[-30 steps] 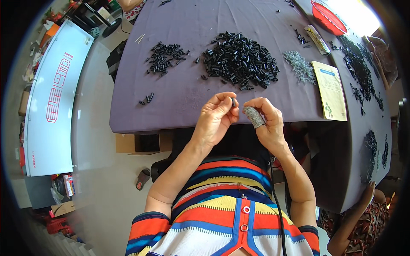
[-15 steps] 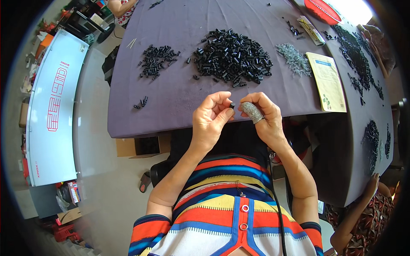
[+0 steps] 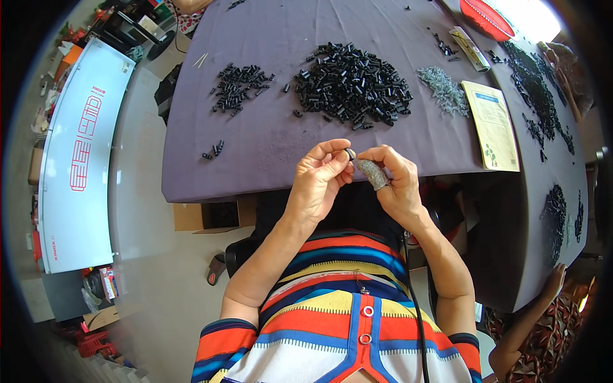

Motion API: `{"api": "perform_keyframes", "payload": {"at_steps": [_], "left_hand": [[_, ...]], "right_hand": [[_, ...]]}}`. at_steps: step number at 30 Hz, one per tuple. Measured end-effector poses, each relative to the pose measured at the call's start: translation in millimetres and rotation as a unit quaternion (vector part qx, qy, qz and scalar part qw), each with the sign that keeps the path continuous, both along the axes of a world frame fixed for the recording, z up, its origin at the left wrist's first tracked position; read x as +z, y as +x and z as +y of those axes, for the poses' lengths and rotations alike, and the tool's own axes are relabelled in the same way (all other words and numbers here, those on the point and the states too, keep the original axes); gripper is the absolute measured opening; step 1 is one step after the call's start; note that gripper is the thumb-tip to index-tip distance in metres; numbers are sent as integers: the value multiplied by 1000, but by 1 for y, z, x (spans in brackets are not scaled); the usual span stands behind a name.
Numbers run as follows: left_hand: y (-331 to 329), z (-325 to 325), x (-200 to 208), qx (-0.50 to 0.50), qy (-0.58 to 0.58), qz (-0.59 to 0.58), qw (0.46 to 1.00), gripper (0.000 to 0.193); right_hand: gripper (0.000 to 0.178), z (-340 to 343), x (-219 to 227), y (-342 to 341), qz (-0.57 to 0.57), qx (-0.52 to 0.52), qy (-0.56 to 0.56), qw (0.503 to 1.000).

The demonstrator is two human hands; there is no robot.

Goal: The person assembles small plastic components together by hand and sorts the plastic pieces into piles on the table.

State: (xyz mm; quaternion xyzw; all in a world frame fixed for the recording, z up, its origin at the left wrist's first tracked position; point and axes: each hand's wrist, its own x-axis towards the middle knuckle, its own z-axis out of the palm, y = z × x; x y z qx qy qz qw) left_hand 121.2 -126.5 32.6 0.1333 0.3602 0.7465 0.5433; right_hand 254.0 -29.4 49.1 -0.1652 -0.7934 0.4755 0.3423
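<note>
Above the near edge of the table, my left hand (image 3: 317, 175) pinches a small black tube piece (image 3: 350, 154) between thumb and forefinger. My right hand (image 3: 400, 179) is curled close beside it, with its forefinger tip at the piece or just short of it. A grey speckled cover (image 3: 371, 174) wraps the right thumb. Whether anything tiny sits between the right thumb and forefinger is hidden. Beyond my hands lies a large heap of short black tubes (image 3: 354, 86). Right of that heap is a small pile of clear greyish bits (image 3: 444, 90).
A smaller group of black pieces (image 3: 239, 87) lies to the left, with a few loose ones (image 3: 214, 150) nearer. A yellow packet (image 3: 490, 126) and a red basket (image 3: 487, 18) are at the right. Another person's arm (image 3: 533, 319) reaches to the table's right edge.
My left fingers have turned the black piece and closed more around it. My right forefinger has straightened toward it, bringing the hands closer together. The whole view has shifted slightly.
</note>
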Motion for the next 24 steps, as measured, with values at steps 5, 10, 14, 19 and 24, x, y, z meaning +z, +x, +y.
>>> {"api": "perform_keyframes", "payload": {"at_steps": [5,10,14,19,24], "left_hand": [[7,2,-3,4,7,-58,998,17],[8,1,-8,9,16,-55,998,17],[7,-4,-10,3,-7,-32,999,13],[-2,-11,-13,-30,-9,-6,1000,11],[-24,-16,-18,26,-2,-89,996,14]], "right_hand": [[34,0,0,-2,5,-41,173,984],[34,1,-3,-3,6,-41,224,974],[26,0,-9,-2,0,-27,118,993],[20,-1,-3,-1,-69,14,-61,996],[20,12,4,-8,-125,0,72,990]]}}
